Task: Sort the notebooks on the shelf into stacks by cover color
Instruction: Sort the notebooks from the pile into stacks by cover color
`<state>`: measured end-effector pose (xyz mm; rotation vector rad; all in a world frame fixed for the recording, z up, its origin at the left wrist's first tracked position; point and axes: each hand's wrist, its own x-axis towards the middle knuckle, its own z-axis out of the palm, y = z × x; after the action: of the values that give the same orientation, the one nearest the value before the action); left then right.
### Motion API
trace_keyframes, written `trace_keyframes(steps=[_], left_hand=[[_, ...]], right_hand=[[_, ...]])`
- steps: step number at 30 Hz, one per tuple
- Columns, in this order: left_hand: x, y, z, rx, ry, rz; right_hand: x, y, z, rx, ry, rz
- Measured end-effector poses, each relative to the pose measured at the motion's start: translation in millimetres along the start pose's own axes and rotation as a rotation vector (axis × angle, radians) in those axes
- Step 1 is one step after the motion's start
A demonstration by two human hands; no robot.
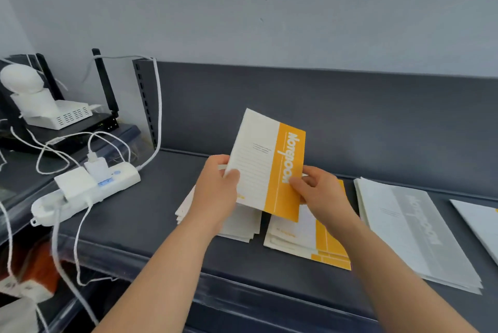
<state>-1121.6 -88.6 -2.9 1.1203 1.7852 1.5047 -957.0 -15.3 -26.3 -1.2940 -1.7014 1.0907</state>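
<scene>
Now we hold 1 yellow notebook [266, 165] tilted above the shelf [161, 224], the fingers of our left hand [215, 189] and right hand [320, 195] clamped on its lower corners, so next, we judge, it goes flat onto the yellow stack [304, 241] just below.

A plain pale grey wall [269, 9] rises behind a dark grey shelf [151, 214] with a matching back panel [390, 122]. A slotted upright [144, 100] stands at the panel's left end, and the light is soft and even.
</scene>
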Motion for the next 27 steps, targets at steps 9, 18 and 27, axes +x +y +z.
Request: trace_keyframes(steps=[9, 18, 27], left_hand=[[-15, -36, 65, 0.418, -0.218, 0.14], [-20, -33, 72, 0.72, -0.179, 0.277], [-52, 4, 109, 0.694, -0.209, 0.508]], right_hand=[[-17, 46, -44, -0.471, 0.194, 0.072], [-28, 44, -44, -0.781, 0.181, -0.06], [-64, 42, -93, -0.748, 0.297, -0.086]])
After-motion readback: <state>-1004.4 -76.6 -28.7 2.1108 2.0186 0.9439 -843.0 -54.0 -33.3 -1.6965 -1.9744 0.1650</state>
